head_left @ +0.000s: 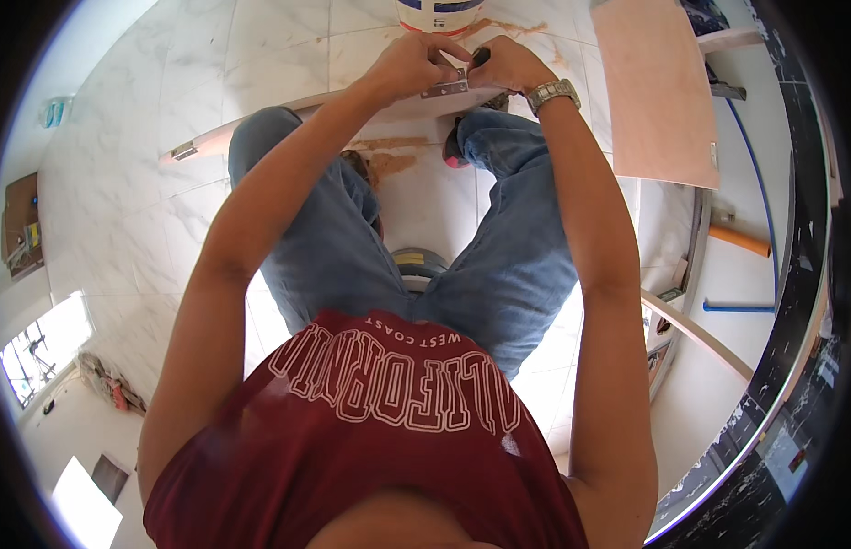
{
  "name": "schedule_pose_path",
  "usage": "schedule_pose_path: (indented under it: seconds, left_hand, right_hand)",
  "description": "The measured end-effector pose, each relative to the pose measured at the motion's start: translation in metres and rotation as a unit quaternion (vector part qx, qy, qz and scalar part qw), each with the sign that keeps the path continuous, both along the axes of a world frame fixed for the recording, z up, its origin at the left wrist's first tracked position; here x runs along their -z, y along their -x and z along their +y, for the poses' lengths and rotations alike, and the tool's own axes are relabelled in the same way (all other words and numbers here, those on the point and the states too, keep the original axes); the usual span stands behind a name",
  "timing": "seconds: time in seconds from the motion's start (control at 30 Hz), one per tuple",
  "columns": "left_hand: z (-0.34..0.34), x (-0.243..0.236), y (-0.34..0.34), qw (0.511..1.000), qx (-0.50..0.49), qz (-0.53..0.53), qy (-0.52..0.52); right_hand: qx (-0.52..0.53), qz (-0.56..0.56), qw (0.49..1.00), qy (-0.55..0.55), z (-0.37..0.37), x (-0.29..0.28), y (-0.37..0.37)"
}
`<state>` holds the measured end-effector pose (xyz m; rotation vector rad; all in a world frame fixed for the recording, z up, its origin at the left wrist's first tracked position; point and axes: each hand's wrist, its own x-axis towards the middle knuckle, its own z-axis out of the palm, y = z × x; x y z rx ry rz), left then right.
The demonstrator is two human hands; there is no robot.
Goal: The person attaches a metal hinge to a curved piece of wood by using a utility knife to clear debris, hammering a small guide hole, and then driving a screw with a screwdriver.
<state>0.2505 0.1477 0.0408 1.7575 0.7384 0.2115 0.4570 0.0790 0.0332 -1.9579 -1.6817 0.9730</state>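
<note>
A long, narrow wooden board lies across in front of my knees. Near its right part, a metal hinge with screw holes sits at the board's edge. My left hand is closed, thumb and fingers pinching at this hinge. Just right of it, my right hand grips a dark-handled tool; its working end is hidden, so its kind cannot be told. A second hinge shows at the board's left end.
A white bucket stands beyond my hands on marbled tiles. Brown dust lies between my feet. At right are a wide wooden panel, an orange pipe and a wooden strip. A round object is between my thighs.
</note>
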Motion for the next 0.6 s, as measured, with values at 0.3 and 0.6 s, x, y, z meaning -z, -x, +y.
schedule_pose_path:
  seconds: [0.3, 0.6]
  left_hand:
    - [-0.009, 0.007, -0.008, 0.994, -0.032, 0.037, -0.097]
    - [-0.012, 0.021, -0.003, 0.991, -0.042, 0.01, -0.13]
  right_hand:
    - [-0.002, 0.001, 1.0, 0.028, -0.003, -0.005, -0.003]
    - [-0.003, 0.057, 0.996, 0.061, -0.02, -0.019, -0.006]
